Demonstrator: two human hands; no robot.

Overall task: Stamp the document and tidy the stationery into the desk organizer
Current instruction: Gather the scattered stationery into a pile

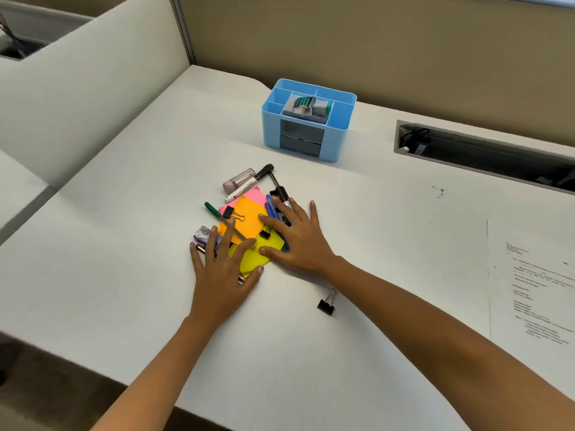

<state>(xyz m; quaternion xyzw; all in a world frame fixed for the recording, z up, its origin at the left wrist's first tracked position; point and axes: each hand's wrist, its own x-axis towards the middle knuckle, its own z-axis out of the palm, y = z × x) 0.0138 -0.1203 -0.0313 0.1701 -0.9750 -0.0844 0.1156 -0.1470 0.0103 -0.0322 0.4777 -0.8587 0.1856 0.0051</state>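
Stationery [249,217] lies heaped on the bench [124,275] beneath the left hand [222,276] and right hand [300,242], both flat, fingers spread; document [535,290] print is unreadably small.

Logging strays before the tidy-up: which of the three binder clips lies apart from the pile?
The lone binder clip on the bare desk, nearer the person than the right hand. The second clip and third clip sit on the sticky notes.

Bright, even overhead light; soft shadows, wide-angle bowing at edges.
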